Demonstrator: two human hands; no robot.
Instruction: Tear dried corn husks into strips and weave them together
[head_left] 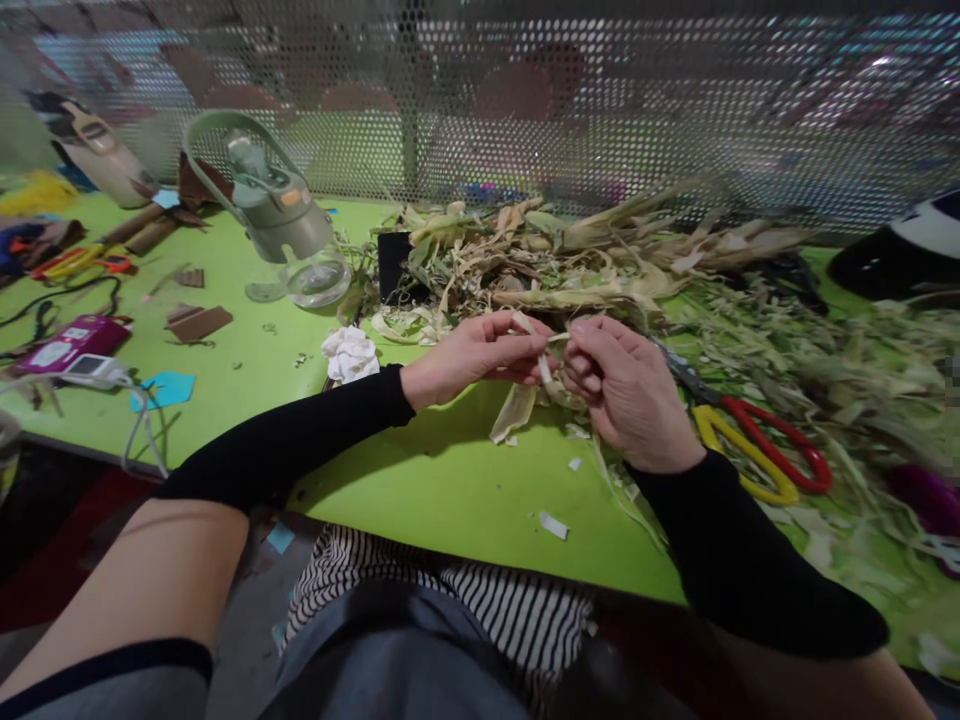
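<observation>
Pale strips of corn husk [547, 370] run between my two hands, above the green table. My left hand [480, 358] is closed, thumb pressed against the fingers on a husk strip. A pinch of my right hand [634, 395] grips the other end of a thin strip. Below the fingers hangs a wider piece of husk [514, 412]. Scissors [776, 445] with red and yellow handles lie beside my right wrist, their blades partly behind that hand. Behind both hands spreads a heap of dried corn husks [510, 255].
A clear bottle with a green lid [289, 215] and a crumpled white tissue [350, 354] stand left of the heap. Further left are a purple device [75, 345] with a cable and brown scraps [199, 322]. Shredded husk [795, 350] covers the right side. A perforated metal screen [480, 110] closes the back.
</observation>
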